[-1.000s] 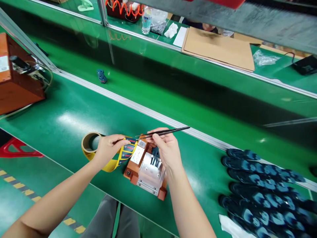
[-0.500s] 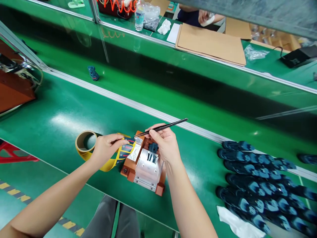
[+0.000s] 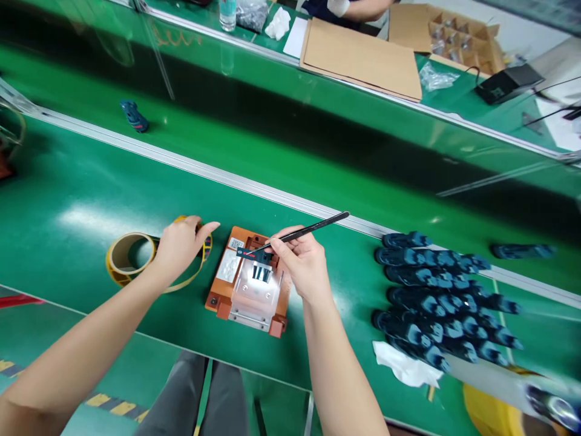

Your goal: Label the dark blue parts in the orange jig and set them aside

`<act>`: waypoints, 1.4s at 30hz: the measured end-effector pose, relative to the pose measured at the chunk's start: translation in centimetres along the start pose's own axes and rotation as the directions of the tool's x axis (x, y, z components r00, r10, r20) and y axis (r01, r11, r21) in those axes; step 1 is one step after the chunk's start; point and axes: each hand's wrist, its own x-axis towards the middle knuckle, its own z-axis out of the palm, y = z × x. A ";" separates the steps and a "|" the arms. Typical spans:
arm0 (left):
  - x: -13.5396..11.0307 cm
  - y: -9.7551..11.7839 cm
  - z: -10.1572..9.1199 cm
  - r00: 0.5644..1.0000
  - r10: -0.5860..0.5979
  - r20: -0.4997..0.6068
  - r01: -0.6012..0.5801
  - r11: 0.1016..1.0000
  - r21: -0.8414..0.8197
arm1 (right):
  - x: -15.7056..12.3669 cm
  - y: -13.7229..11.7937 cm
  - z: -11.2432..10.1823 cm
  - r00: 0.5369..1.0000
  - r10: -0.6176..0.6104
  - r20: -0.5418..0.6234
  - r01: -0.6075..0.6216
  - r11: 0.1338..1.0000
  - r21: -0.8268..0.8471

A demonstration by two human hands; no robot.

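Observation:
My right hand [image 3: 299,260] is closed on black tweezers [image 3: 313,227]. At their tips is a small dark label [image 3: 244,253] with red lettering, above an orange fixture [image 3: 216,300] with a metallic-looking plate [image 3: 254,297]. Dark parts sit at the plate's upper end. To the left, my left hand [image 3: 181,245] lies over the yellow label strip [image 3: 206,257], its thumb stretched away from the other fingers, which are partly hidden. The strip loops from a label roll [image 3: 112,266] standing on the green table.
Dark blue tool housings [image 3: 422,297] lie in rows at the right, by a white cloth [image 3: 403,363]. One more housing [image 3: 135,117] is on the green surface beyond the metal rail [image 3: 236,181]. Cardboard sheets [image 3: 358,57] and a person's arm [image 3: 367,9] are across the far bench.
The label has come off the strip and is at the tweezer tips. My left hand has moved left, its thumb now spread. The camera view has shifted right.

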 end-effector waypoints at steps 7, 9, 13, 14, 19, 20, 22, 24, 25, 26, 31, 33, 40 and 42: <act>0.7 0.5 1.1 0.996 0.003 0.085 -0.018 0.985 0.173 | -2.9 0.8 -3.1 0.998 0.058 -0.031 -0.060 0.995 -0.081; 0.0 0.3 0.6 0.999 0.046 0.021 -0.049 0.987 0.156 | -3.2 1.5 -3.5 0.999 0.034 -0.031 -0.037 0.994 -0.105; -2.8 0.2 0.3 0.941 0.249 -0.227 -0.241 0.969 0.061 | -3.4 2.5 -3.8 0.999 0.025 -0.022 -0.027 0.995 -0.100; -3.9 0.4 0.5 0.913 0.323 -0.250 -0.329 0.944 0.017 | -3.4 2.6 -3.8 0.999 0.026 -0.020 -0.028 0.995 -0.097; -10.0 2.4 2.8 0.690 0.715 -0.108 -0.721 0.669 -0.180 | -3.5 3.0 -3.7 0.999 0.038 -0.032 -0.042 0.991 -0.130; -10.9 2.7 3.2 0.663 0.745 -0.074 -0.743 0.642 -0.192 | -3.5 3.0 -3.7 0.999 0.038 -0.037 -0.042 0.991 -0.130; -12.1 3.0 3.9 0.651 0.758 -0.038 -0.749 0.634 -0.193 | -3.5 3.2 -3.7 0.999 0.035 -0.040 -0.039 0.992 -0.118; -12.4 3.1 4.2 0.661 0.749 -0.033 -0.741 0.646 -0.183 | -3.5 3.3 -3.8 0.999 0.035 -0.037 -0.039 0.994 -0.101; -12.4 3.0 4.3 0.664 0.747 -0.031 -0.739 0.650 -0.179 | -3.5 3.3 -3.8 0.999 0.036 -0.037 -0.039 0.994 -0.098; -12.4 3.0 4.3 0.665 0.746 -0.032 -0.738 0.651 -0.176 | -3.5 3.3 -3.8 0.999 0.035 -0.036 -0.039 0.994 -0.100; -12.3 2.9 4.3 0.669 0.742 -0.035 -0.737 0.656 -0.165 | -3.5 3.3 -3.7 0.999 0.022 -0.040 -0.027 0.992 -0.124; -12.3 2.8 4.4 0.671 0.741 -0.033 -0.734 0.658 -0.167 | -3.6 3.3 -3.7 0.999 0.024 -0.036 -0.028 0.992 -0.125; -11.9 3.1 4.0 0.673 0.739 -0.002 -0.733 0.667 -0.133 | -3.4 3.3 -3.8 0.999 0.027 -0.035 -0.032 0.988 -0.152; -11.5 3.5 3.7 0.676 0.736 0.019 -0.730 0.673 -0.117 | -3.3 3.3 -3.8 0.999 0.028 -0.027 -0.032 0.986 -0.161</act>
